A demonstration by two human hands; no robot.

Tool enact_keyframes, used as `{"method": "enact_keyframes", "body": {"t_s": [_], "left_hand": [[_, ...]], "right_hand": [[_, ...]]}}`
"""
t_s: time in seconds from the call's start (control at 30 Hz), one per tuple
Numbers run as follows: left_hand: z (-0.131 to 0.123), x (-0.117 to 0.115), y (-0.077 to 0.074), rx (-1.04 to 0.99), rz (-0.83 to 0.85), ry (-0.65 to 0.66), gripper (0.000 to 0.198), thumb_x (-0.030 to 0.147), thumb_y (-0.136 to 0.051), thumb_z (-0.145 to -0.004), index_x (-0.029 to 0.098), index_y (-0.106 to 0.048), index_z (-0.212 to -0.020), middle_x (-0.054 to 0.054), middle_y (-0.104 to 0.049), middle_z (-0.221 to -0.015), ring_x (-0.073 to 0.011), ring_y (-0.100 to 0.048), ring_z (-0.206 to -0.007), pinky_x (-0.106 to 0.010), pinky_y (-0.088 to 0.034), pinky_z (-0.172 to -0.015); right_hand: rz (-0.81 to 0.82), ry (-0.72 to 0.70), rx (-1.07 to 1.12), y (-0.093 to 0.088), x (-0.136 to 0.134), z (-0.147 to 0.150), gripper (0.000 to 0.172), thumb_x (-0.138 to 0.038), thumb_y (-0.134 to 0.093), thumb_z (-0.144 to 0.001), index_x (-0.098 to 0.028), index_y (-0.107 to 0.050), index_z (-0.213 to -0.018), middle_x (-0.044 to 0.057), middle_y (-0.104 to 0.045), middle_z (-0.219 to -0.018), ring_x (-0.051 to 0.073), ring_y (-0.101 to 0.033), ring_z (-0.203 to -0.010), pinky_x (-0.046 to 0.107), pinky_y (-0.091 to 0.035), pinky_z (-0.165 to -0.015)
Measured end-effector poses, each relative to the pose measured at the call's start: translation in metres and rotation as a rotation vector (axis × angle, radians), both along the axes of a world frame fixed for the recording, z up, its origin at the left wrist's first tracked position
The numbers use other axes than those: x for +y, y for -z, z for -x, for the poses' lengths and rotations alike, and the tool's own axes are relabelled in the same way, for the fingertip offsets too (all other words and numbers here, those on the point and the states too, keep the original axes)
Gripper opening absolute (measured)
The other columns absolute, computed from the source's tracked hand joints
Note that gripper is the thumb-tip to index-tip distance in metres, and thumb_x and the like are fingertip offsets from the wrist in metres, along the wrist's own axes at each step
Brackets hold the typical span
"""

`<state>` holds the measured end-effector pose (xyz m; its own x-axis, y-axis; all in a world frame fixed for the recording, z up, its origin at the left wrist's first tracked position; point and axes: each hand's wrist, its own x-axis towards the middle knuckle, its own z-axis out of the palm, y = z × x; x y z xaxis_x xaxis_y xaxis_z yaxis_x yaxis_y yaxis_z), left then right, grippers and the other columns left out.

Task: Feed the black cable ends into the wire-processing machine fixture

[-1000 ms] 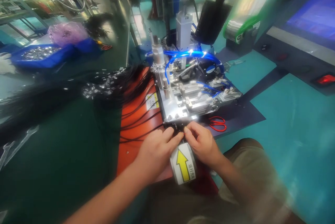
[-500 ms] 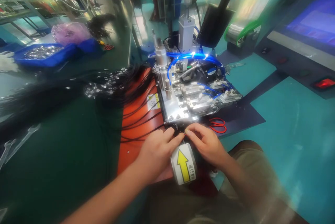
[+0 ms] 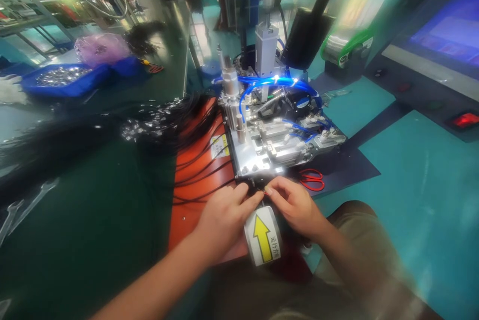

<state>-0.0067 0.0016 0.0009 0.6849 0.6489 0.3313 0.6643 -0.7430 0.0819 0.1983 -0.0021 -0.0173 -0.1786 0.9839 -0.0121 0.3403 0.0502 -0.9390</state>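
Both hands meet at the front edge of a metal machine (image 3: 258, 145) with blue air tubes. The fingers of my left hand (image 3: 228, 213) are bent together, with the index fingertip at a small spot below the machine's edge. Thumb and index finger of my right hand (image 3: 294, 203) pinch a tiny reddish piece, too small to name. Just below the fingertips is a white label (image 3: 262, 235) with a yellow arrow. Black cables (image 3: 202, 175) run across the orange plate (image 3: 187, 233) into the machine's left side.
Red-handled scissors (image 3: 312, 179) lie right of my right hand. A bundle of black cables (image 3: 93, 130) covers the green table at left, near wrenches (image 3: 32, 205). Farther back stands a blue tray (image 3: 63, 88) of metal parts. A screen (image 3: 449, 31) is at right.
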Motion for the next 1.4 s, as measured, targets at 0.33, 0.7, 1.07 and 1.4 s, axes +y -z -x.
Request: {"method": "enact_keyframes", "body": {"t_s": [0.33,0.7,1.07,1.4], "left_hand": [[0.001,0.001,0.001,-0.027,0.028,0.012,0.033,0.017,-0.044,-0.097,0.021,-0.064,-0.123,-0.007,-0.055,-0.087,-0.0169,-0.049,-0.071,-0.029,-0.041,-0.061],[0.001,0.001,0.000,-0.051,0.051,0.005,0.032,0.021,-0.042,-0.098,0.021,-0.065,-0.121,-0.006,-0.054,-0.085,-0.0176,-0.047,-0.071,-0.029,-0.038,-0.061],[0.001,0.002,0.001,-0.066,0.051,0.017,0.031,0.020,-0.045,-0.097,0.020,-0.064,-0.122,-0.005,-0.053,-0.084,-0.0172,-0.046,-0.070,-0.029,-0.036,-0.060],[0.001,0.001,0.001,-0.061,0.062,0.000,0.029,0.020,-0.046,-0.097,0.022,-0.064,-0.120,-0.005,-0.054,-0.084,-0.0168,-0.048,-0.071,-0.029,-0.038,-0.061]], "right_hand": [[0.205,0.057,0.192,0.007,-0.002,-0.001,0.025,-0.042,-0.053,-0.094,-0.020,-0.061,-0.085,-0.004,-0.054,-0.061,0.013,-0.053,-0.052,0.024,-0.041,-0.048],[-0.219,0.090,-0.084,-0.001,-0.017,-0.002,0.013,-0.025,-0.057,-0.093,-0.022,-0.070,-0.095,0.005,-0.067,-0.088,0.019,-0.062,-0.081,0.030,-0.048,-0.072],[-0.146,0.091,-0.100,-0.002,-0.015,0.003,0.014,-0.022,-0.055,-0.094,-0.020,-0.066,-0.086,0.001,-0.065,-0.082,0.015,-0.060,-0.076,0.026,-0.045,-0.068],[-0.122,0.114,-0.139,-0.001,-0.015,0.004,0.013,-0.022,-0.056,-0.094,-0.020,-0.065,-0.085,0.000,-0.064,-0.081,0.015,-0.060,-0.075,0.026,-0.045,-0.067]]}}
